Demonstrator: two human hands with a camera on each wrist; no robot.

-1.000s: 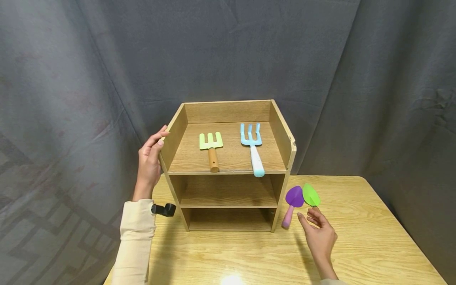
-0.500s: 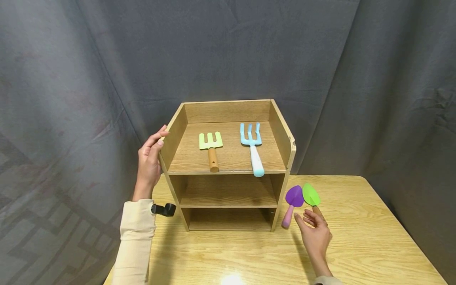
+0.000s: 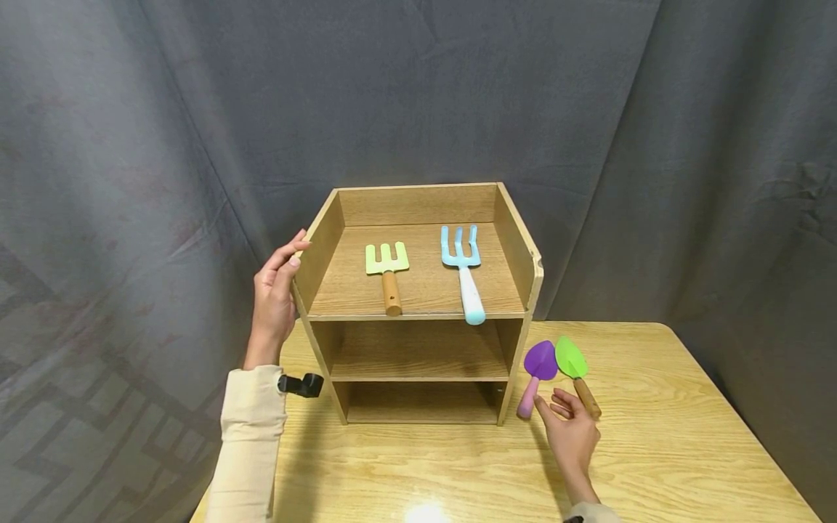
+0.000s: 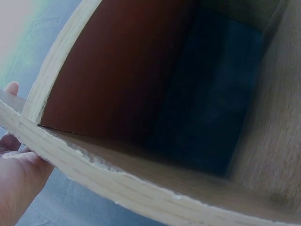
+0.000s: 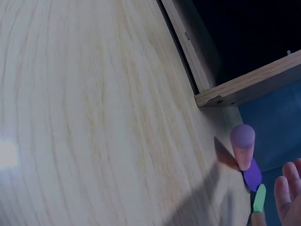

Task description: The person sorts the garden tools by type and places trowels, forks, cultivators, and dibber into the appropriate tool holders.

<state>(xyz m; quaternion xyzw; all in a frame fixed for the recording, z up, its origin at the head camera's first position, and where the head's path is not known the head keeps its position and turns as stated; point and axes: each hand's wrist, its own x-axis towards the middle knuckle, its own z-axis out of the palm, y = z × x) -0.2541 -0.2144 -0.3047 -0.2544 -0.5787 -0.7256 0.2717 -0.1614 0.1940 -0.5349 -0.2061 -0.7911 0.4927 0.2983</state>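
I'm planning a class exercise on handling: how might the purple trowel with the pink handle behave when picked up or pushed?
The purple, pink-handled trowel looks stiff, its blade and handle having definite outlines. Its rounded handle could rock, but the wide blade should discourage rolling. Pushed rightward, it might nudge the green, brown-handled trowel alongside.
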